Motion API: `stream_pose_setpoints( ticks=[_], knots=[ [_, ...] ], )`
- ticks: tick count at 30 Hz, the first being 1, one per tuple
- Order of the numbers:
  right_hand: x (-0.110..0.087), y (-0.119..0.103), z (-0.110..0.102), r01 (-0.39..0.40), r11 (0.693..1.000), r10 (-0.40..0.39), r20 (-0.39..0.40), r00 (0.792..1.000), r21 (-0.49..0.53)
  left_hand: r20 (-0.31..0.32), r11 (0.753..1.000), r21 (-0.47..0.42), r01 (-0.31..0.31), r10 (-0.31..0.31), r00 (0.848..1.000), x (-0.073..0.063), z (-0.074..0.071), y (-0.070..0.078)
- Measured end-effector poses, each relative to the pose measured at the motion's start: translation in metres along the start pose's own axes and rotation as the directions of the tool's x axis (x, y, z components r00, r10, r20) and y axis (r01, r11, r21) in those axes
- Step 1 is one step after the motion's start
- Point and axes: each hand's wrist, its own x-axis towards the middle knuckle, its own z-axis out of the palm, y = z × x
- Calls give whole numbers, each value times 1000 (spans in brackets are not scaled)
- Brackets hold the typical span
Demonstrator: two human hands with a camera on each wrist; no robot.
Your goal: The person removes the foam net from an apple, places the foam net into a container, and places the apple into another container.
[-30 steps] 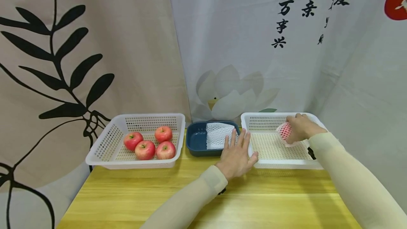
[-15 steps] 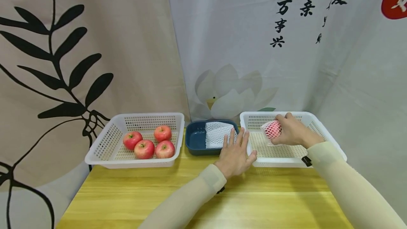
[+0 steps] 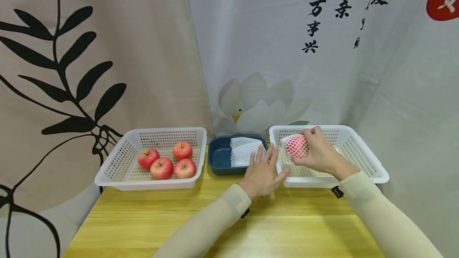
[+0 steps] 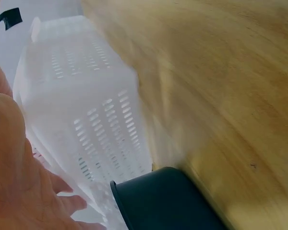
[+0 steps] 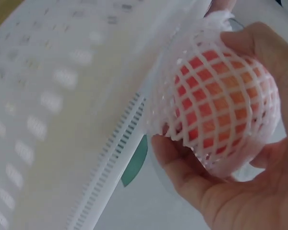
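Observation:
In the head view my right hand [image 3: 319, 152] grips an apple in a white foam net [image 3: 297, 146], above the left part of the right white basket [image 3: 365, 158]. The right wrist view shows the fingers and thumb curled round this netted apple [image 5: 216, 100], with loose net edge at its left end. My left hand [image 3: 262, 176] has its fingers straight and spread, between the dark blue tray [image 3: 219, 166] and the basket's left side. White foam nets [image 3: 244, 151] lie in that tray, partly hidden behind the left fingertips.
A second white basket [image 3: 122, 176] at the left holds several bare red apples [image 3: 161, 168]. Both baskets and the tray stand in a row on the wooden table [image 3: 287, 226]. A printed curtain [image 3: 258, 51] hangs close behind them.
The right hand has carried the netted apple leftward within the right basket area, from its middle toward the left side. The left hand has stayed in nearly the same spot.

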Motion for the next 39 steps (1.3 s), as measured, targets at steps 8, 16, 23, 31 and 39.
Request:
stream_pose_setpoints(
  ticks=[8,16,23,31,39],
  knots=[
    [-8,-11,8,92,996,-91,-65,994,21,-3,999,-17,-43,43,999,-10,-5,-6],
    [-15,-25,19,143,988,-138,-86,987,55,-8,996,6,-87,87,996,-27,-15,-16],
    [-19,-39,28,189,979,-179,-125,976,73,-40,995,38,-89,90,995,-42,-25,-28],
    [-27,-59,35,231,968,-214,-156,964,99,-89,995,65,-80,86,992,-59,-32,-46],
    [-38,-80,49,292,946,-272,-143,952,143,-129,997,21,-71,73,989,-80,-40,-62]
  ],
)
